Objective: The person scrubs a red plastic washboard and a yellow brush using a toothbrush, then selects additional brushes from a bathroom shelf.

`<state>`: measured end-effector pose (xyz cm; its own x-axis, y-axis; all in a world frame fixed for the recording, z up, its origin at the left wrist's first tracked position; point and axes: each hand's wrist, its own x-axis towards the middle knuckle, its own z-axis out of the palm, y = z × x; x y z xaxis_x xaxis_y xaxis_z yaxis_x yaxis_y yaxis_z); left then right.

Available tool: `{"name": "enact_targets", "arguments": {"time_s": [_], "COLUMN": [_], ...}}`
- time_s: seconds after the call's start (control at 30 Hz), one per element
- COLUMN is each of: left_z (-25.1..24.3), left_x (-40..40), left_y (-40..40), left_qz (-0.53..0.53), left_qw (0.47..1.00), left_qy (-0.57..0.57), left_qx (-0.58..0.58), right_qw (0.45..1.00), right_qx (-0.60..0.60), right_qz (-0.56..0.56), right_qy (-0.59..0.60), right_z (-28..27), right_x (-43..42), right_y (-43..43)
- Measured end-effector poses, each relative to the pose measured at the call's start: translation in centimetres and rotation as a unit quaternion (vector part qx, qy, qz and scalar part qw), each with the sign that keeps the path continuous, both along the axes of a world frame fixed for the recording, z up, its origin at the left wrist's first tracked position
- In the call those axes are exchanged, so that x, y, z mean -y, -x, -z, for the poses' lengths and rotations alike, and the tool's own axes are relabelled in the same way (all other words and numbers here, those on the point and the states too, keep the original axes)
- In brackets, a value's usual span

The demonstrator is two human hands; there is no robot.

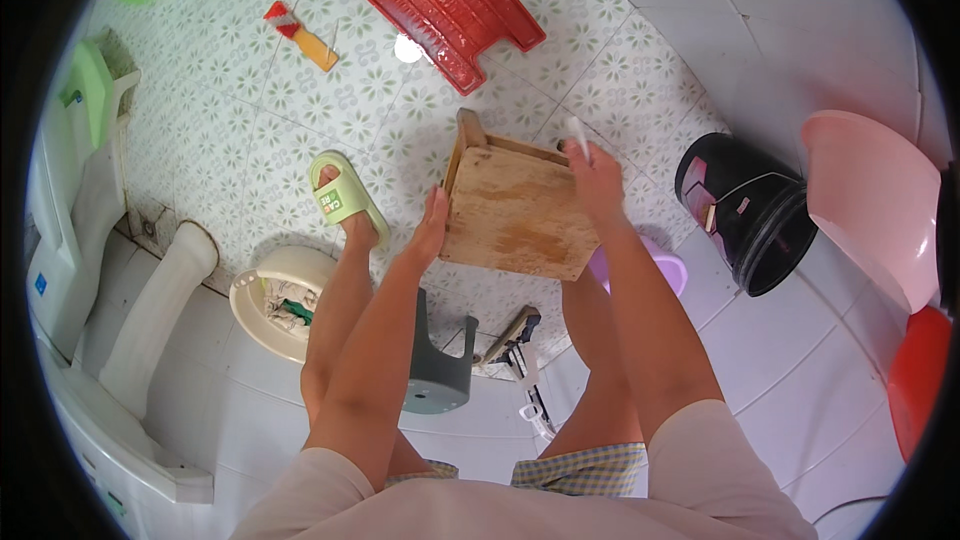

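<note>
In front of me a small wooden stool or box-like piece (521, 214) is tilted, with its flat, worn board facing me. One short wooden leg (470, 127) juts out at its far left corner. My left hand (431, 229) presses along the left edge of the wood, fingers partly hidden behind it. At the far right corner my right hand (598, 180) grips the board's edge. A short, blurred white thing (578, 136) sticks up by the right fingers; whether the hand holds it is unclear.
A wet red ribbed plastic piece (442, 0) and an orange-handled brush (304, 37) lie on the patterned tiles. A black bucket (731, 195) and pink basin (874, 202) stand right. A cream basin with cloth (247, 300), grey stool (442, 379) and purple basin (671, 270) sit close by my legs.
</note>
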<state>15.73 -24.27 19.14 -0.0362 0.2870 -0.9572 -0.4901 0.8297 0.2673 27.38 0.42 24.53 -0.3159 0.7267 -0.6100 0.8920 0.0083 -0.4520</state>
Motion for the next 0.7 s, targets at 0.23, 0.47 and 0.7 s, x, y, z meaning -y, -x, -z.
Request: {"name": "enact_targets", "arguments": {"time_s": [0.23, 0.47, 0.7], "left_z": [0.2, 1.9, -1.8], "left_x": [4.7, 6.1, -2.0], "left_y": [-2.6, -3.2, -2.5], "left_qz": [-0.295, -0.252, -0.262], "left_qw": [0.942, 0.953, 0.952], "left_qy": [0.018, -0.001, -0.003], "left_qx": [-0.156, -0.168, -0.157], "right_qw": [0.996, 0.998, 0.984], "right_qx": [-0.041, -0.032, -0.138], "right_qz": [0.033, -0.028, -0.111], "right_qy": [0.072, 0.053, -0.024], "right_z": [0.4, 0.0, -1.1], "right_x": [6.3, 6.7, 8.5], "right_y": [-0.2, -0.7, -1.1]}}
